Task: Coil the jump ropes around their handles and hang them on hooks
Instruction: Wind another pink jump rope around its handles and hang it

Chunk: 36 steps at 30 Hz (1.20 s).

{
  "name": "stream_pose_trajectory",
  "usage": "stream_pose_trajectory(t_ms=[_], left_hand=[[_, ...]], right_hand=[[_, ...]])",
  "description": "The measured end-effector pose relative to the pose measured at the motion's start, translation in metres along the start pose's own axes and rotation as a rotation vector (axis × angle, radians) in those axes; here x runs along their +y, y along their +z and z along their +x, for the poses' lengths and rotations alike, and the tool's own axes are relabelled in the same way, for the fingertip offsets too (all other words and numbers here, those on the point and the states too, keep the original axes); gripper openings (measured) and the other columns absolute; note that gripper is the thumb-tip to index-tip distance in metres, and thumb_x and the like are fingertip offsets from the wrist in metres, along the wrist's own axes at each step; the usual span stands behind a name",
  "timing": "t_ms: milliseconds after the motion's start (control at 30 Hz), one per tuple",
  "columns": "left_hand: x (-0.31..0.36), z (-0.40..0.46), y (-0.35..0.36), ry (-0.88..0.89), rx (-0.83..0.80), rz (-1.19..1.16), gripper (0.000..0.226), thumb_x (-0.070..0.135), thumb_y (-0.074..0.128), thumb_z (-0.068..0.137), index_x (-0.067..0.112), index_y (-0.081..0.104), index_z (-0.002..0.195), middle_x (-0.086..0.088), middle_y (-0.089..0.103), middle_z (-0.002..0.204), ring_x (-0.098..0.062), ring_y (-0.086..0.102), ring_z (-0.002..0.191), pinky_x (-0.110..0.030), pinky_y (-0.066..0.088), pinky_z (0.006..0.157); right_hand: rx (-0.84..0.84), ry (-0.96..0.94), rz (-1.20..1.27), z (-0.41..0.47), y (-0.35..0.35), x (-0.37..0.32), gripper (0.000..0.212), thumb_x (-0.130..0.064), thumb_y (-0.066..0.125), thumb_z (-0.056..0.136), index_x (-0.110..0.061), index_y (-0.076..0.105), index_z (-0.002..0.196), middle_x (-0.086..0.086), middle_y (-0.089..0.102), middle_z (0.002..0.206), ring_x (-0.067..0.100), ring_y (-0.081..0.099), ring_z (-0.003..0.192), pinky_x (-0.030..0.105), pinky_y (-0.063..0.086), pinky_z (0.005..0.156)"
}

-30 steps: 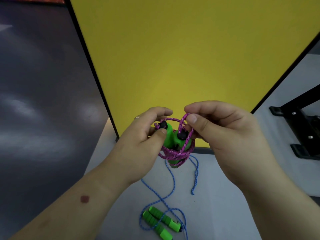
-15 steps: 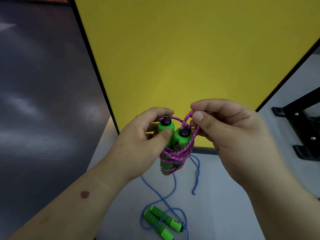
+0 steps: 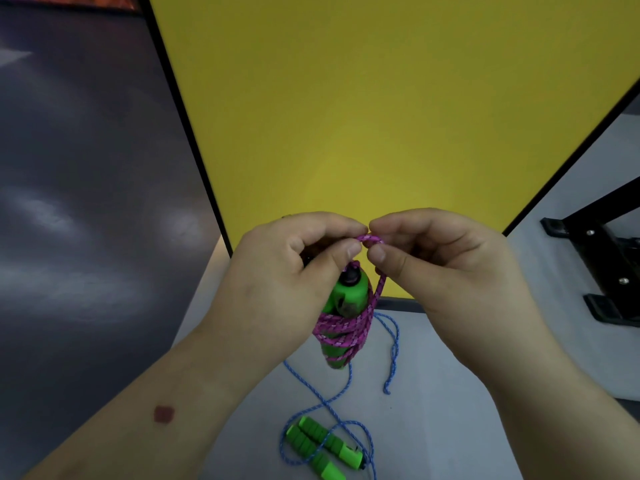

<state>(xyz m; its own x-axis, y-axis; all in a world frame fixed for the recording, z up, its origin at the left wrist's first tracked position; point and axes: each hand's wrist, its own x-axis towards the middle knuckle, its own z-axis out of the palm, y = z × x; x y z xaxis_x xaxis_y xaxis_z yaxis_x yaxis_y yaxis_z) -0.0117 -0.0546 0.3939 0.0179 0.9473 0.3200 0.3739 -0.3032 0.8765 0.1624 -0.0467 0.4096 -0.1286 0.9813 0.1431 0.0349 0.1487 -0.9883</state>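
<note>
A pink jump rope (image 3: 341, 332) is wound around its two green handles (image 3: 348, 297), which hang upright in the air below my hands. My left hand (image 3: 287, 271) grips the top of the handles, its fingertips pinching the rope loop (image 3: 372, 239). My right hand (image 3: 440, 261) pinches the same loop from the right, thumb and forefinger closed on it. A second jump rope with a blue cord (image 3: 332, 400) and green handles (image 3: 322, 446) lies loose on the grey surface below. No hooks are in view.
A yellow panel (image 3: 381, 116) with a black frame stands directly behind my hands. A black metal stand (image 3: 602, 268) with bolted feet sits at the right. Dark floor (image 3: 86, 202) fills the left side.
My hands came together and rose slightly; both now pinch a small pink loop above the handles. The handles tilted, so only one black cap shows.
</note>
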Motion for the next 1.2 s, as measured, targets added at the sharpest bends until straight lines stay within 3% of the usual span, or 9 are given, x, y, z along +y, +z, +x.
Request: stream_pose_trajectory(t_ms=[133, 233, 367, 567, 700, 867, 1000, 1100, 1200], left_hand=[[0.003, 0.002, -0.004, 0.002, 0.017, 0.014, 0.025, 0.015, 0.073, 0.094, 0.040, 0.075, 0.092, 0.023, 0.074, 0.086, -0.001, 0.070, 0.086, -0.009, 0.047, 0.071], [0.008, 0.015, -0.007, 0.008, 0.058, 0.035, 0.022, 0.018, 0.074, 0.094, 0.039, 0.075, 0.088, 0.025, 0.074, 0.085, 0.000, 0.069, 0.086, -0.010, 0.047, 0.070], [0.035, 0.061, -0.013, 0.041, 0.095, 0.053, 0.019, 0.022, 0.072, 0.094, 0.041, 0.073, 0.092, 0.024, 0.073, 0.088, 0.000, 0.069, 0.089, -0.012, 0.047, 0.073], [0.140, 0.142, -0.049, 0.127, 0.116, 0.108, 0.025, 0.014, 0.072, 0.093, 0.037, 0.078, 0.102, 0.026, 0.075, 0.095, 0.006, 0.068, 0.093, -0.005, 0.045, 0.079], [0.225, 0.178, -0.083, 0.087, 0.120, 0.008, 0.025, 0.015, 0.076, 0.091, 0.038, 0.081, 0.100, 0.025, 0.078, 0.095, 0.009, 0.070, 0.093, -0.008, 0.050, 0.081], [0.328, 0.216, -0.128, -0.023, 0.059, -0.144, 0.024, 0.013, 0.077, 0.091, 0.037, 0.080, 0.093, 0.019, 0.079, 0.084, 0.002, 0.073, 0.080, -0.010, 0.050, 0.069], [0.398, 0.235, -0.154, -0.080, -0.027, -0.207, 0.023, 0.010, 0.078, 0.090, 0.033, 0.079, 0.095, 0.016, 0.080, 0.083, -0.001, 0.076, 0.080, -0.015, 0.053, 0.071], [0.435, 0.250, -0.168, -0.122, -0.035, -0.184, 0.022, 0.012, 0.077, 0.091, 0.035, 0.079, 0.090, 0.014, 0.079, 0.078, -0.003, 0.076, 0.077, -0.016, 0.053, 0.063], [0.457, 0.266, -0.182, -0.119, 0.017, -0.133, 0.022, 0.012, 0.077, 0.092, 0.033, 0.080, 0.086, 0.010, 0.079, 0.077, -0.009, 0.075, 0.077, -0.028, 0.062, 0.072]], right_hand=[[-0.002, 0.073, -0.053, -0.002, -0.002, -0.003, 0.018, -0.004, 0.075, 0.085, -0.021, 0.078, 0.091, 0.001, 0.076, 0.076, 0.006, 0.068, 0.066, 0.013, 0.051, 0.059], [0.050, 0.041, -0.115, 0.008, -0.004, -0.011, 0.011, -0.012, 0.077, 0.085, -0.022, 0.081, 0.085, -0.004, 0.069, 0.064, 0.004, 0.057, 0.057, 0.013, 0.045, 0.053], [0.090, -0.029, -0.218, 0.050, -0.009, -0.047, 0.009, -0.019, 0.076, 0.087, -0.027, 0.080, 0.086, 0.000, 0.070, 0.066, 0.017, 0.061, 0.061, 0.031, 0.050, 0.058], [0.143, -0.111, -0.187, 0.105, -0.018, -0.171, 0.018, -0.010, 0.073, 0.089, -0.026, 0.081, 0.088, -0.013, 0.076, 0.072, 0.000, 0.069, 0.068, 0.015, 0.053, 0.064], [0.139, -0.102, -0.164, 0.124, -0.024, -0.269, 0.021, -0.007, 0.073, 0.088, -0.026, 0.081, 0.090, -0.010, 0.079, 0.081, 0.007, 0.075, 0.079, 0.025, 0.060, 0.076], [0.134, -0.113, -0.223, 0.139, -0.032, -0.391, 0.019, -0.008, 0.075, 0.088, -0.026, 0.081, 0.088, -0.002, 0.076, 0.073, 0.013, 0.070, 0.070, 0.034, 0.060, 0.072], [0.119, -0.090, -0.247, 0.143, -0.040, -0.464, 0.017, -0.010, 0.075, 0.088, -0.026, 0.081, 0.087, 0.004, 0.075, 0.073, 0.025, 0.070, 0.075, 0.042, 0.060, 0.074], [0.100, -0.053, -0.302, 0.149, -0.046, -0.503, 0.015, -0.016, 0.075, 0.089, -0.029, 0.081, 0.091, -0.001, 0.077, 0.078, 0.017, 0.072, 0.076, 0.036, 0.061, 0.074], [0.083, -0.055, -0.398, 0.160, -0.049, -0.532, 0.011, -0.020, 0.076, 0.088, -0.028, 0.079, 0.095, -0.010, 0.076, 0.079, 0.004, 0.070, 0.073, 0.021, 0.056, 0.066]])
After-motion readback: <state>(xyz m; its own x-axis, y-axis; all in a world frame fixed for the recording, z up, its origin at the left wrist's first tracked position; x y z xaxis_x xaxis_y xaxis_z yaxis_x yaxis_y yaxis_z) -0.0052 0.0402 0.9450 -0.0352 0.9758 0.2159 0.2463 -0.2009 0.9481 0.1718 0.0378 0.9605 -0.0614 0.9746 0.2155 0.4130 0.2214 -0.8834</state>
